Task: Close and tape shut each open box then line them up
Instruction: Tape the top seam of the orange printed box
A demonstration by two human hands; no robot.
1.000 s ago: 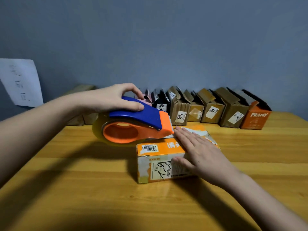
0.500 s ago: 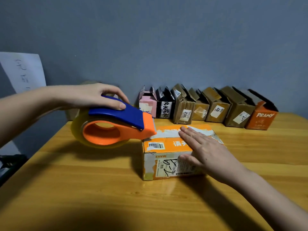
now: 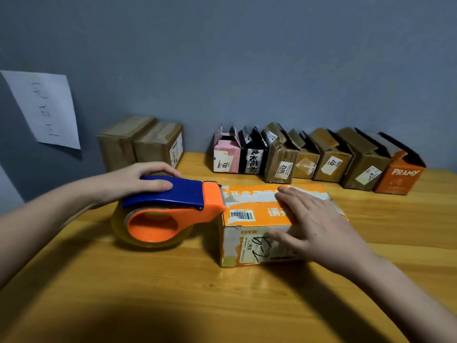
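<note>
Head view: orange box (image 3: 257, 214) under right hand (image 3: 319, 229)

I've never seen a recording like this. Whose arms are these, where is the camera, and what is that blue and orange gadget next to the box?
There is no robot here: a person is working with bare hands, and the single picture comes from a camera worn on their head, looking forward and down.

The left hand grips a tape dispenser, a blue and orange holder carrying a roll of clear tape. Its front end meets the left end of an orange box on the wooden table. The right hand lies flat on that box, holding its flaps down.

Against the wall stands a row of open boxes, flaps up. To their left are two closed brown boxes. A paper sheet hangs on the wall.
</note>
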